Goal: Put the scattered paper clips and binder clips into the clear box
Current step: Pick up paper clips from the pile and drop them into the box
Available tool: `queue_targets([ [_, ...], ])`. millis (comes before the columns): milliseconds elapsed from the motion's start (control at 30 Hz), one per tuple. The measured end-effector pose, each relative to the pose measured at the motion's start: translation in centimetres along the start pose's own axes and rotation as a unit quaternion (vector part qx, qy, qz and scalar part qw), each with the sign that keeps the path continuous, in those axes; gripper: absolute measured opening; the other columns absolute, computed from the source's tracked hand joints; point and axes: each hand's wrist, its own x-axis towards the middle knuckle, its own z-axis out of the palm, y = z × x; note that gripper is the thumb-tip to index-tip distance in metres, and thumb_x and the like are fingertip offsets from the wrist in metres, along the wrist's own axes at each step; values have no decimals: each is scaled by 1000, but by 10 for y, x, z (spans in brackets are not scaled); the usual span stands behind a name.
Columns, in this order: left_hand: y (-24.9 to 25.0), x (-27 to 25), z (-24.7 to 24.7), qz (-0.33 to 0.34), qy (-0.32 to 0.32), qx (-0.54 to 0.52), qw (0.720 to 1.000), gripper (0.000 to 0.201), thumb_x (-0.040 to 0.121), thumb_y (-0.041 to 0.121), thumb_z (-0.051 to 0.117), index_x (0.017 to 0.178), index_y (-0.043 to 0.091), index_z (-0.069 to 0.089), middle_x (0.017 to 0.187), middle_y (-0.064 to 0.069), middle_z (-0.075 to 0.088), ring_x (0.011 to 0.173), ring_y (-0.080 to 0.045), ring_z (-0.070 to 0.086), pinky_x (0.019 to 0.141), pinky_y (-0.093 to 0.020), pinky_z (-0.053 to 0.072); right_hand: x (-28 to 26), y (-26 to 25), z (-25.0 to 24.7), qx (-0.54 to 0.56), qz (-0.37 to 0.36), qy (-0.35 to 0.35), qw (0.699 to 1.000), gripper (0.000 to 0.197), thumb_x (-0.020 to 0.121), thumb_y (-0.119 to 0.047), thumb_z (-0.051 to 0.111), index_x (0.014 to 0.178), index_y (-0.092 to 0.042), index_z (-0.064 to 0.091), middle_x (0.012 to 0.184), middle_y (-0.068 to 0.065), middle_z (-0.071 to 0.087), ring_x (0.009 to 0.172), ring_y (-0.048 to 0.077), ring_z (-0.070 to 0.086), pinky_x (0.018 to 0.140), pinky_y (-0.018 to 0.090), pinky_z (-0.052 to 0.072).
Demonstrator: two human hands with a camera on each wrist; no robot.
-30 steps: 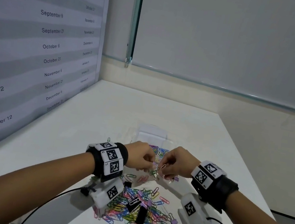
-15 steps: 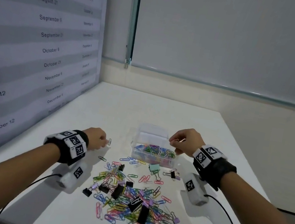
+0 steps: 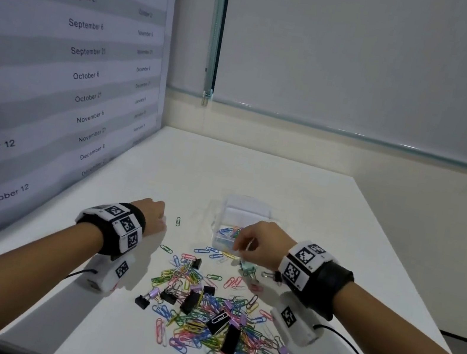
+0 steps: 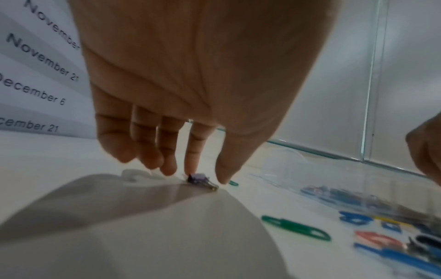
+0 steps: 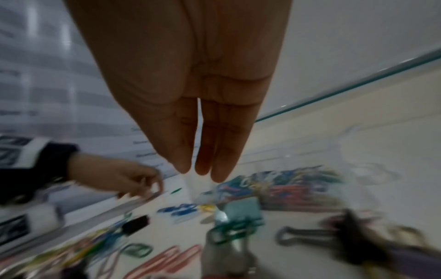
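Observation:
The clear box [image 3: 247,207] stands mid-table with coloured paper clips inside. A heap of paper clips and binder clips [image 3: 212,307] lies in front of it. My left hand [image 3: 156,216] is down on the table left of the box. Its index finger and thumb [image 4: 207,177] pinch a small purple binder clip [image 4: 199,178], beside a lone green paper clip [image 3: 178,221]. My right hand [image 3: 245,246] hovers at the box's near edge, fingers straight and pointing down [image 5: 193,172], with nothing visible between them. A teal binder clip [image 5: 242,209] lies just below it.
A dated wall chart [image 3: 58,68] runs along the table's left side and a blind [image 3: 371,60] hangs behind. The table's right edge [image 3: 415,271] drops off close to my right forearm. Black binder clips [image 3: 230,340] sit in the heap.
Both hands left the spot in front of the box. The left went out to the left and settled by the green paper clip. The right went behind the box, then came back to its near edge.

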Motion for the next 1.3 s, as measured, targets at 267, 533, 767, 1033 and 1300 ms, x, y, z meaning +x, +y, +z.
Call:
queue_targets([
  [267,37,-20,13,115,-39,19,992,52,98,18,38,147,7,25,156,-13,19,143,-26,24,116,-36,22,16,-18,38,-144,-34,-115,982,30,96,-18,41,117,-5,59,119,12,62,107,31,58,94,40,46],
  [533,88,-66,20,264,-74,21,961,43,98,19,38,139,7,41,147,-14,35,135,-26,36,110,-34,28,-18,-9,25,-141,-99,-126,977,29,94,-11,47,115,-6,66,122,9,64,109,24,59,95,35,43],
  [767,112,-70,14,328,-84,36,940,54,86,44,60,131,17,49,129,-8,47,119,-23,46,102,-36,40,-53,6,9,-81,-82,-101,988,33,85,-7,57,114,-20,68,115,2,66,97,16,62,81,21,47],
  [1033,119,-66,14,297,-85,23,951,56,78,38,71,125,15,51,121,-7,55,109,-23,53,86,-29,43,-59,12,15,-104,27,-135,985,67,69,-33,80,128,-23,50,122,1,51,100,16,50,84,24,41],
  [1300,121,-68,18,307,-80,-54,947,23,79,17,70,100,7,67,104,-10,70,90,-19,63,71,-21,39,-44,7,26,9,36,-110,993,27,72,-24,79,95,-15,70,69,-17,50,64,-2,47,56,11,36],
])
